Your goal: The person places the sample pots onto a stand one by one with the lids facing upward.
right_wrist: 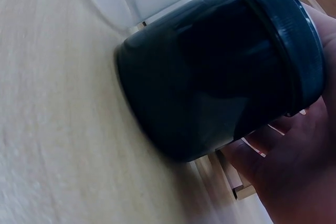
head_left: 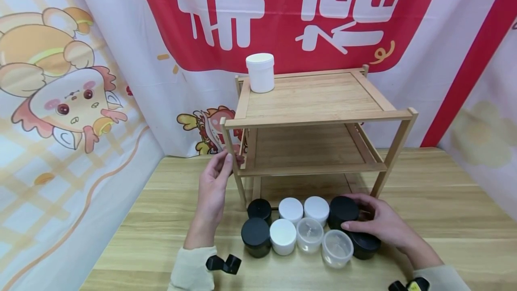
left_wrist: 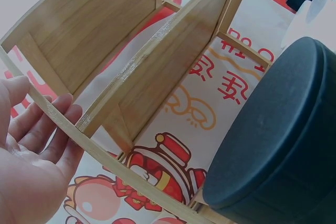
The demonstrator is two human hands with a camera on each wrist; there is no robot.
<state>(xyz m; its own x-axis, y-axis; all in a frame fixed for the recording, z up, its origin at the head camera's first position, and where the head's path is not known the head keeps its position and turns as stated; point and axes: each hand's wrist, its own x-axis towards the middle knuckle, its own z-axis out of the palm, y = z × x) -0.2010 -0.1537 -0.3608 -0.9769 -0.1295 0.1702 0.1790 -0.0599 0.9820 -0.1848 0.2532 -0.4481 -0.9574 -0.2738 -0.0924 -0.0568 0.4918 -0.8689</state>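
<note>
Black jar [head_left: 343, 209]: lidded, upright, at the right end of the back row, above or on the surface [head_left: 157, 223], in front of the wooden rack [head_left: 323, 98]. Base hidden; lifted or resting, not determinable.

Right grip [head_left: 381, 223]: closed on the black jar, thumb to the near side, fingers to the far side. Step in hand, as judged: handling of one jar among close neighbours. Best done with a hold on the wall below the lid, jar upright, movement straight up or down, no sideways sweep.

Front black jar [head_left: 365, 245]: just beside, on the near side, beneath the thumb. Likeliest thing to be knocked; thumb best kept off its lid.

Clear cups [head_left: 337, 248]: two, near row. Probably light and easily nudged.

White-lidded jars [head_left: 291, 210]: three, two in the back row, one in the near row.

Left-end black jars [head_left: 256, 237]: two, one behind the other.

Left grip [head_left: 216, 178]: thumb and fingers about the front left post [head_left: 228, 140], a loose-looking pinch. Best used as a brace only, without pull.

White jar [head_left: 260, 75]: upright on the top shelf, towards the left edge. Possible wobble from any jolt to the post.

Printed cloth [head_left: 282, 12]: hung behind the rack.
</note>
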